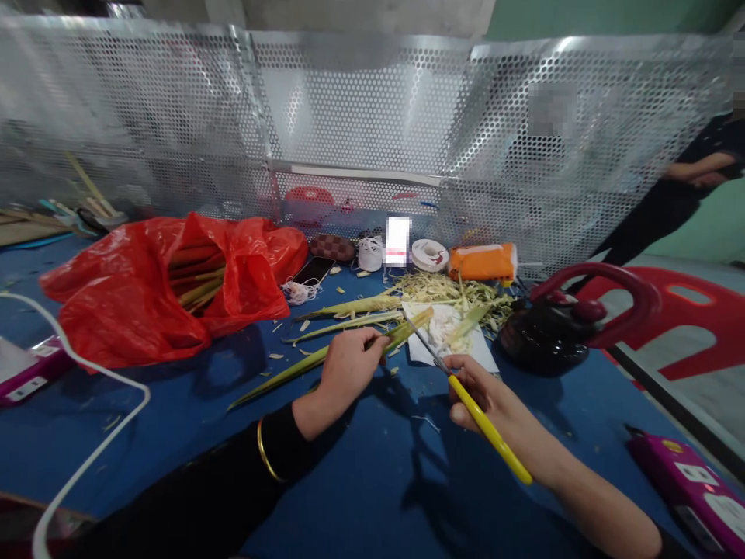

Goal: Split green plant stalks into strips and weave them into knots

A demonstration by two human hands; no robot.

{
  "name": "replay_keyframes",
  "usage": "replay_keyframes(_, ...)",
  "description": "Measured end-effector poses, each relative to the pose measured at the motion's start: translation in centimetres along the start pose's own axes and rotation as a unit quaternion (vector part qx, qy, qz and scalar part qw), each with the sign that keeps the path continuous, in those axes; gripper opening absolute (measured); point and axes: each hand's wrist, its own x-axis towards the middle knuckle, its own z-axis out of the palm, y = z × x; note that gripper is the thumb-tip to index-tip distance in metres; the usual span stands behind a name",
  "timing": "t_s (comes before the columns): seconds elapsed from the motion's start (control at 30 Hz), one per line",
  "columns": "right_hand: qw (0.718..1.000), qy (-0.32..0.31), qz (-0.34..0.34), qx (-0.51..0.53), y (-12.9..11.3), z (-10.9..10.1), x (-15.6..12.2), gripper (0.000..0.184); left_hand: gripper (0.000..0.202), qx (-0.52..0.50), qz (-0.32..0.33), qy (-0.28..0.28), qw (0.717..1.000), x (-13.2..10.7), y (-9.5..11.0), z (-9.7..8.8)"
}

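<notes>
My left hand (348,366) is closed around a long green leaf strip (303,365) that lies across the blue table (372,481). My right hand (486,396) grips yellow-handled scissors (489,431); their metal blades (424,343) reach the far end of the strip, next to a white paper (483,353) carrying pale shreds. Two more leaf strips (349,309) lie just beyond my left hand. A gold bangle sits on my left wrist.
A red plastic bag (133,310) of green stalks lies at left. A dark kettle with a red handle (552,330) stands at right. An orange packet (483,262), thread spools (429,255), a phone (314,272), leaf trimmings (448,289), a perforated metal screen (361,132) and a standing person (680,194) are behind.
</notes>
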Motion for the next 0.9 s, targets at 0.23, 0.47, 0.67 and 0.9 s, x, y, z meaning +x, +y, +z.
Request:
replay_keyframes(0.23, 0.999, 0.04, -0.009, -0.027, 0.0, 0.6, 0.3, 0.045, 0.032, -0.033, -0.016, -0.022, 0.999, -0.3, 0.0, 0.7)
replay_keyframes(0.47, 0.996, 0.069, -0.02, -0.058, 1.1, 0.9, 0.7, 0.04, 0.031, -0.028, -0.024, -0.03, 0.999, -0.2, -0.2, 0.8)
replay_keyframes(0.67, 0.991, 0.071, -0.054, -0.103, 2.5, 0.6, 1.1, 0.032, 0.031, 0.001, -0.013, -0.027, 1.0, -0.1, 0.2, 0.3)
replay_keyframes(0.9, 0.995, 0.07, -0.01, -0.076, 2.0, 0.8, 0.9, 0.038, 0.031, 0.002, -0.006, -0.033, 0.999, 0.0, 0.2, -0.1)
